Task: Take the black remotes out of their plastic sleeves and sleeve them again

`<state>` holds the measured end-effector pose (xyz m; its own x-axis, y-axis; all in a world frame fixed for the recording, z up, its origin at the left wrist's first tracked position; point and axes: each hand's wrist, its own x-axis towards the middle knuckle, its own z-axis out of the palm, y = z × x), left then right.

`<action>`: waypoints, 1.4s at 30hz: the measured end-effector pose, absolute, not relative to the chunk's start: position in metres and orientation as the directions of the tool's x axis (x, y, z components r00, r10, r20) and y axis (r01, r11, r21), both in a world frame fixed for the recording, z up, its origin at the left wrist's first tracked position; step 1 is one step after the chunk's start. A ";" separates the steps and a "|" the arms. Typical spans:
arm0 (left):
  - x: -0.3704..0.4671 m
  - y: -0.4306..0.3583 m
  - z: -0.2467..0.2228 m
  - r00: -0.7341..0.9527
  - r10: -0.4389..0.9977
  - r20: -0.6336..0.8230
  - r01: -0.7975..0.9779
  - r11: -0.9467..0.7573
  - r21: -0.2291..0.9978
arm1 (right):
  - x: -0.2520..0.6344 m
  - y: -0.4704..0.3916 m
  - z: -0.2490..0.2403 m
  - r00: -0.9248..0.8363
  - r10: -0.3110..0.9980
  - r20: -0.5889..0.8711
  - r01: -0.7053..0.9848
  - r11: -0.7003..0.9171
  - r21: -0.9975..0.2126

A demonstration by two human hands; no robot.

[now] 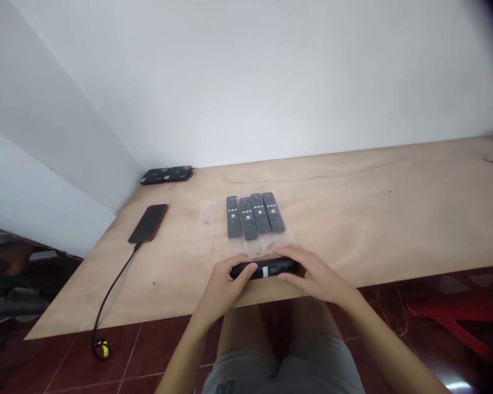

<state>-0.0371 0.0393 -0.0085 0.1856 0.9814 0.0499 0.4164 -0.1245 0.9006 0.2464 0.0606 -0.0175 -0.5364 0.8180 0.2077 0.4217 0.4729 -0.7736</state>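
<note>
Near the table's front edge, a flat black set-top box (267,269) is seen edge-on, with a white sticker and what look like ports along the side facing me. My left hand (230,276) grips its left end, thumb on the near side. At the right end, my right hand (308,272) holds it between thumb and fingers. Just beyond lie several dark remote controls (259,213) side by side, buttons up, in clear plastic sleeves. To their left is a flat translucent sleeve (207,227).
A phone (148,223) lies on the left of the wooden table (373,219), its black cable (115,282) hanging over the front edge. Two black boxes (166,174) sit in the back left corner by the wall. A red plastic chair (456,317) stands below right.
</note>
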 end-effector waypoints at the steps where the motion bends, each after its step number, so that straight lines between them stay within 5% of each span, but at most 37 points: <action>1: -0.033 0.041 -0.008 0.181 0.983 -0.001 0.403 -0.074 0.912 | 0.245 0.062 -0.017 -0.560 0.802 0.207 0.446 0.503 -0.740; 17: -0.035 0.053 0.011 0.399 0.886 -0.237 0.340 0.097 0.935 | 0.254 0.075 -0.018 -0.639 0.706 0.305 0.438 0.660 -0.610; 20: -0.034 0.052 0.002 0.314 0.936 -0.161 0.368 0.037 0.929 | 0.253 0.074 -0.016 -0.631 0.719 0.292 0.458 0.649 -0.608; 23: -0.034 0.049 -0.008 0.231 0.970 0.076 0.422 -0.170 0.890 | 0.253 0.074 -0.014 -0.619 0.736 0.273 0.472 0.627 -0.620; 28: -0.045 0.042 -0.015 0.357 0.906 0.229 0.538 -0.400 0.742 | 0.253 0.075 -0.012 -0.633 0.728 0.264 0.466 0.630 -0.622; 32: -0.056 0.040 -0.013 0.359 0.906 0.222 0.557 -0.399 0.728 | 0.253 0.075 -0.012 -0.626 0.735 0.260 0.465 0.620 -0.632; 42: -0.082 0.029 -0.012 0.262 0.950 0.168 0.194 -0.223 0.956 | 0.255 0.074 -0.009 -0.613 0.740 0.275 0.419 0.600 -0.682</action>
<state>-0.0818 0.0288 -0.0117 0.2620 0.9503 0.1683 0.1935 -0.2226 0.9555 0.2547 0.0744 -0.0090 -0.6134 0.7404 0.2749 0.4188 0.6000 -0.6816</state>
